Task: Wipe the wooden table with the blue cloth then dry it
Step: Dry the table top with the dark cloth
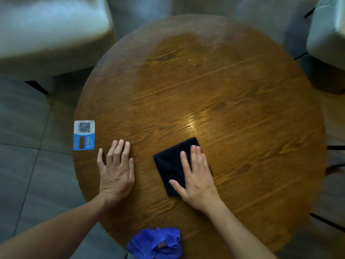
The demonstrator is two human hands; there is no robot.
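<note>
A round wooden table (233, 86) fills the view, with a glossy patch near its middle. My right hand (197, 176) lies flat, fingers spread, pressing on a folded dark cloth (169, 165) on the near half of the table. My left hand (116, 169) rests flat on the bare wood to the left of it, holding nothing. A crumpled bright blue cloth (155, 243) lies at the near edge of the table, touched by neither hand.
A blue-and-white QR code card (84, 135) is stuck at the table's left edge. Pale upholstered chairs stand at the far left (52, 30) and far right (328, 38). Grey floor tiles (24, 156) surround the table.
</note>
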